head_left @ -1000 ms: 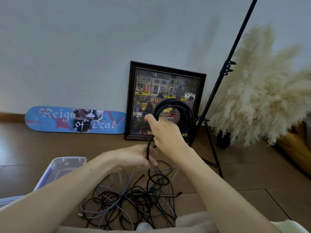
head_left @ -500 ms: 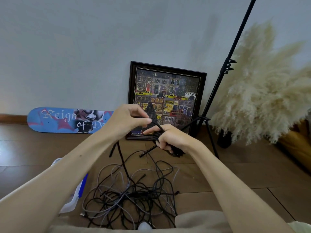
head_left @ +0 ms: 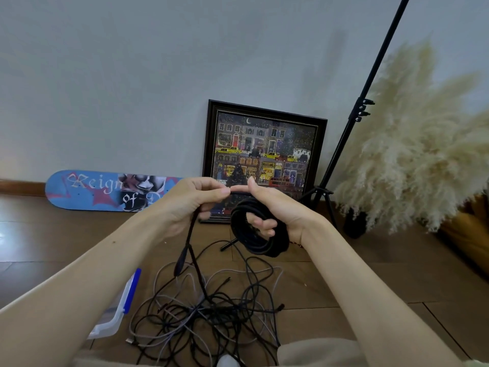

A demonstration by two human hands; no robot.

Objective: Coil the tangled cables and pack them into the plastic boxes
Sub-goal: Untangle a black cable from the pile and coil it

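Above the floor, your right grip clasps the black coil, left grip pinches its tail; lay loops evenly.

The rectangular picture in a dark brown wooden frame shows a navy night street with yellow taxis, a red door, a white crescent moon and a gold dotted inner border. Left of it, the long blue skateboard deck bears red stars, white gothic lettering and a grey-and-black face. In front of the picture, the coiled round rubber cable is plain black. Nearer still, the floor tangle of thin cables mixes black and pale grey. Front-left of the picture, the clear plastic box has a blue latch. Right of the picture stand a thin black metal light stand, fluffy cream pampas grass and a mustard-yellow cushion.
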